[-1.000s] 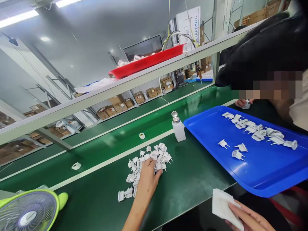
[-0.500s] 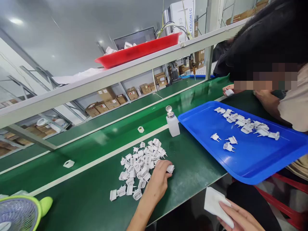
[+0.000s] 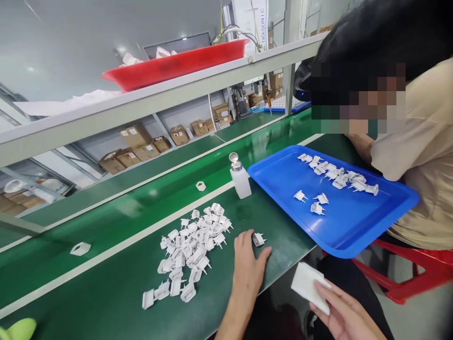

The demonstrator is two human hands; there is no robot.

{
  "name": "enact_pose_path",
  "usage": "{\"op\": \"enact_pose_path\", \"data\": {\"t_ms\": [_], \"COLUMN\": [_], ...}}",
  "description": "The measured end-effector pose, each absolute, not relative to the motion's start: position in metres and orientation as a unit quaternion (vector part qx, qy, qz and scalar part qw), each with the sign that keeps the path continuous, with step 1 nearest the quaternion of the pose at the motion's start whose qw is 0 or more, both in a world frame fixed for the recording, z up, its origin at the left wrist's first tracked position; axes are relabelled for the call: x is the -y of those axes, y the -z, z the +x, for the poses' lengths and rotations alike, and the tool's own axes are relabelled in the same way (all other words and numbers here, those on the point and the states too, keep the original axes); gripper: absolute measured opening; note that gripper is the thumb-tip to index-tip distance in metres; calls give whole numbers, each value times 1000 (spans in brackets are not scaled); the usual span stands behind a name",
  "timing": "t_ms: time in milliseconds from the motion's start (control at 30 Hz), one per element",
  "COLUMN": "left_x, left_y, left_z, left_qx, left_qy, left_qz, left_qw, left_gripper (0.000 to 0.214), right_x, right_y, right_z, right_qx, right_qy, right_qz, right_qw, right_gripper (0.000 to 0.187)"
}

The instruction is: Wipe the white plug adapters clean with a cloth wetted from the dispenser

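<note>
My left hand rests on the green table with thumb and fingers apart. Just beyond its fingertips lies a single white two-pin plug, pins pointing right; whether a finger touches it I cannot tell. To the left of this hand spreads a loose heap of white plugs. Off the table's front edge, my right hand pinches a folded white cloth between thumb and fingers.
A white pump bottle, lid up, stands behind the heap. The blue tray at right holds more plugs; a co-worker sits beyond it. Two white housings lie on the green belt. A red tray sits on the overhead shelf.
My left hand has shifted right, away from the heap, and let go of the plug it held. My right hand still grips the cloth. The view has turned slightly right.
</note>
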State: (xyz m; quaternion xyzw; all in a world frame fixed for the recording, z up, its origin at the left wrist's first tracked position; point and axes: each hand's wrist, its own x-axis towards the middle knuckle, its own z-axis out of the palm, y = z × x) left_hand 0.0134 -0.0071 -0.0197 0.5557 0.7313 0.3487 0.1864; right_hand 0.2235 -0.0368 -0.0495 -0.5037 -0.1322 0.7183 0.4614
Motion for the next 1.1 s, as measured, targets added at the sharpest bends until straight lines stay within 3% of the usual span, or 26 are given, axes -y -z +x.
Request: {"op": "enact_pose_path", "data": {"t_ms": [133, 300, 367, 667, 933, 1100], "left_x": [6, 31, 37, 57, 70, 61], "left_y": [22, 24, 25, 30, 50, 48], "left_z": [7, -15, -20, -28, -5, 2], "left_qx": [-713, -689, -670, -621, -658, -642], "left_qy": [-329, -318, -322, -307, -366, -388], "left_qz": [583, 603, 621, 705, 653, 660], "left_qw": [209, 245, 248, 150, 77, 45], "left_gripper": [28, 36, 38, 31, 23, 31], "right_x": [27, 12, 6, -8, -11, -3], "right_y": [41, 54, 58, 55, 54, 58], "right_z": [219, 202, 185, 162, 165, 169], "right_qx": [271, 600, 719, 833, 852, 880], "right_qy": [-670, -357, -271, -293, -297, -264], "right_qz": [-511, -475, -392, -279, -276, -249], "right_qw": [466, 536, 506, 378, 331, 307], "right_gripper": [43, 26, 37, 40, 35, 38]}}
